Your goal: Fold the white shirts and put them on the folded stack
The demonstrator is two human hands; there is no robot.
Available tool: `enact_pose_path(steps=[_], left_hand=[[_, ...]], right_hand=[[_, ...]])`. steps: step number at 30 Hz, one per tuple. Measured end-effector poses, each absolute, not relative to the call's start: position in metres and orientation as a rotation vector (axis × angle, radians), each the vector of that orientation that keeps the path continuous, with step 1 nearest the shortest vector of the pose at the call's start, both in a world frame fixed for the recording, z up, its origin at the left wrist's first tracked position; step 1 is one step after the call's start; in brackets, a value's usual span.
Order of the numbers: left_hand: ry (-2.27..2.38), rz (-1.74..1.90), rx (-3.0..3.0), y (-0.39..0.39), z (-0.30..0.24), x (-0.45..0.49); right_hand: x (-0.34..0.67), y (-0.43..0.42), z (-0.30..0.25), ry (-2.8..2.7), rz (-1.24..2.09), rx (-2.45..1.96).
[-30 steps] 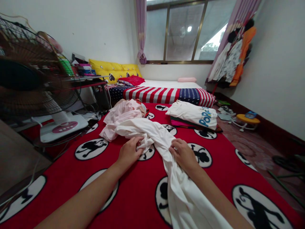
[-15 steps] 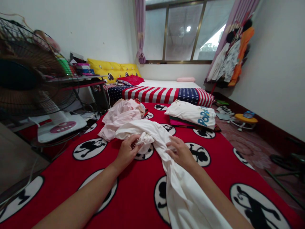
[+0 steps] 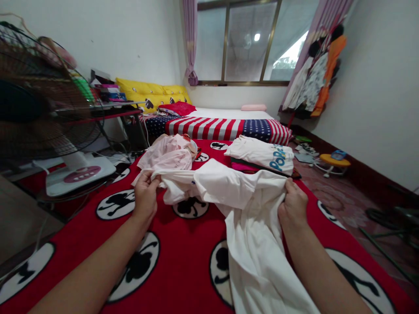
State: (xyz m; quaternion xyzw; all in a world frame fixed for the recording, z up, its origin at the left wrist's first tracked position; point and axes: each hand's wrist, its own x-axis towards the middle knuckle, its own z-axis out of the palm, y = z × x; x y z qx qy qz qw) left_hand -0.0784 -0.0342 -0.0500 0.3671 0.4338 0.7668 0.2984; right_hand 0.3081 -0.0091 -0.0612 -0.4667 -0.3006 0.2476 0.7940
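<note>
Your left hand (image 3: pixel 145 194) is closed around one end of a white garment (image 3: pixel 229 187), the fingers curled over a bunched edge of the cloth. Your right hand (image 3: pixel 292 205) grips the other end in a fist, thumb on top. The hands are well apart, and the garment hangs stretched between them, held just above a red blanket (image 3: pixel 183 235) printed with black-and-white cartoon circles. The rest of the white cloth trails down toward you, lying on the blanket beside your right forearm.

Just beyond your left hand, a crumpled pile of pink clothes (image 3: pixel 166 155) sits on the blanket, touching or nearly touching the white garment; you cannot tell which from here. Beyond your right hand lies a folded stack (image 3: pixel 262 156), topped by a white shirt with blue lettering.

Behind both piles is a striped cover (image 3: pixel 222 126) with stars on it, and yellow pillows (image 3: pixel 147 89) lean against the wall. A standing fan (image 3: pixel 42 113) fills the left edge of the view. On the right, hanging clothes (image 3: pixel 314 83) sit by the window (image 3: pixel 248 41), with a small yellow stool (image 3: pixel 332 161) on the floor below.
</note>
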Motion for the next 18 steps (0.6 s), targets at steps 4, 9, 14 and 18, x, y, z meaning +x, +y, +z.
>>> enact_pose_path(steps=[4,9,14,18], left_hand=[[1.158,1.913,0.998,-0.032,-0.063,-0.074],[1.329,1.666,1.397,-0.033,-0.073,-0.065],[1.451,1.432,1.664,-0.043,-0.073,-0.055],[1.614,1.225,1.836,-0.047,-0.073,-0.051]], right_hand=[[0.31,-0.016,-0.061,-0.695,0.298,-1.299],[0.285,-0.042,-0.038,-1.198,0.003,-1.235],[0.237,-0.059,-0.043,-1.914,0.075,-1.4],[0.234,-0.057,-0.048,-2.01,0.084,-1.521]])
